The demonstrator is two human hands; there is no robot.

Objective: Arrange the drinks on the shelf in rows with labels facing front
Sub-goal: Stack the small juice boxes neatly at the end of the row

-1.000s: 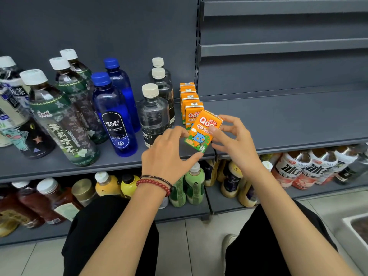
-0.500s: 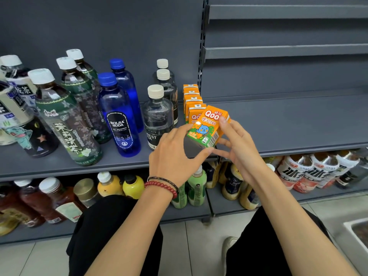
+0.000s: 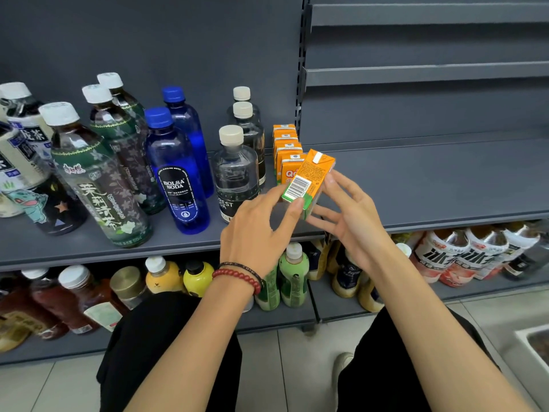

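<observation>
An orange Qoo juice carton (image 3: 309, 178) hangs tilted just above the grey shelf (image 3: 430, 179), its barcode side turned toward me. My left hand (image 3: 255, 230) pinches its lower left corner. My right hand (image 3: 350, 215) grips its right side with curled fingers. Right behind it a row of several identical orange cartons (image 3: 286, 153) runs back to the shelf wall. Further left stand rows of clear soda bottles (image 3: 237, 171), blue Bolsa soda bottles (image 3: 178, 173) and green-labelled tea bottles (image 3: 92, 176).
White-labelled tea bottles (image 3: 20, 144) and a dark bottle crowd the far left of the shelf. The lower shelf (image 3: 332, 310) carries yellow, green and brown bottles; red-and-white bottles (image 3: 445, 257) lie at its right. My black-clad knees sit below.
The carton has been turned in my hands: its Qoo front faced me before, now the barcode side does. It stays close in front of the carton row.
</observation>
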